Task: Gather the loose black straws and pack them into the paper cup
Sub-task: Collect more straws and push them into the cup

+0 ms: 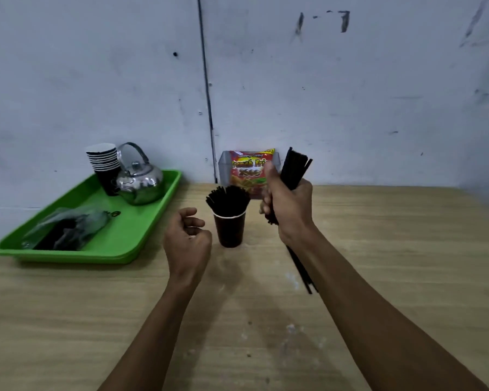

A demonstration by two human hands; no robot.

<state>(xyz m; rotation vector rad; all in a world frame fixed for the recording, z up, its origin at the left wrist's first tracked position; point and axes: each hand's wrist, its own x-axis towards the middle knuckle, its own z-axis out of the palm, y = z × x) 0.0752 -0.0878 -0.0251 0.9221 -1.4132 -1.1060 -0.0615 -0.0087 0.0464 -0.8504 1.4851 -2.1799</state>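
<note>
— Forearms reached out over the wooden table (pixel 378 249). What did the right hand (pixel 290 210) have?

— Its fingers were clamped round a bundle of black straws (pixel 294 170), tilted, top ends fanning above the fist and lower ends poking out below, held just right of the paper cup (pixel 229 230). More loose straws (pixel 304 273) lay on the table under that wrist.

— And the left hand (pixel 187 235)?

— Loosely curled and holding nothing, just left of the cup, not touching it.

— The risk?

— The cup was already crowded with upright straws (pixel 228 200). Pushing a splayed bundle into it with no hand bracing it could likely tip the light cup or spill straws over the rim.

— Anything else close by?

— A snack packet (pixel 250 172) stood behind the cup; a green tray (pixel 141 221) with a kettle (pixel 139 182) sat well to the left.
</note>
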